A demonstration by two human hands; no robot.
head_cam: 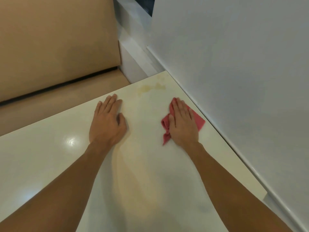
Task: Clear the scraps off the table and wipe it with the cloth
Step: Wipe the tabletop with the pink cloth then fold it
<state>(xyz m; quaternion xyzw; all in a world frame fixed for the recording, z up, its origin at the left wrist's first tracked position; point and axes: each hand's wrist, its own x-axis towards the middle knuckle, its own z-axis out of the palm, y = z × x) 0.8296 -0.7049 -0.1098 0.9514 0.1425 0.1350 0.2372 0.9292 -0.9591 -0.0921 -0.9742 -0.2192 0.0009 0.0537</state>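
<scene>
No scraps show on the glossy cream table, so wiping seems underway. The right hand presses flat, fingers straight, on the crumpled red cloth. A yellowish stain remains just beyond its fingertips.

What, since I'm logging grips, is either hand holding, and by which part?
Nothing is gripped. The right hand presses flat on the middle of the red cloth, fingers straight; the left hand rests flat on the table.
</scene>
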